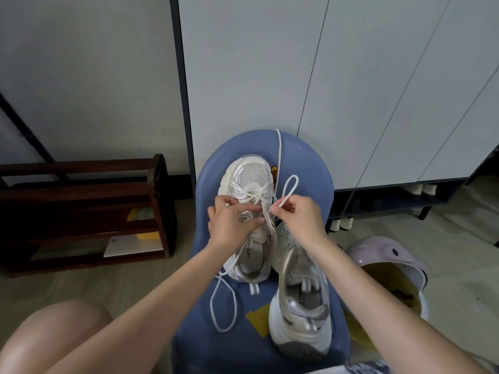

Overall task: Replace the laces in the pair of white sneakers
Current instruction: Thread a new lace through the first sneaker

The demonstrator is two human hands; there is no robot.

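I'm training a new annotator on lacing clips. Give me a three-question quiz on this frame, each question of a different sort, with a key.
1. True or false: the right hand pinches a loop of white lace.
2. Which sneaker is being laced? A) the left sneaker, toe pointing away from the person B) the right sneaker, nearer the person C) neither
3. Fill in: both sneakers rest on a ____ stool.

Key:
1. True; thumb and fingers hold the loop's base.
2. A; the left hand rests on its laced eyelets, while the right sneaker shows no lace.
3. Blue.
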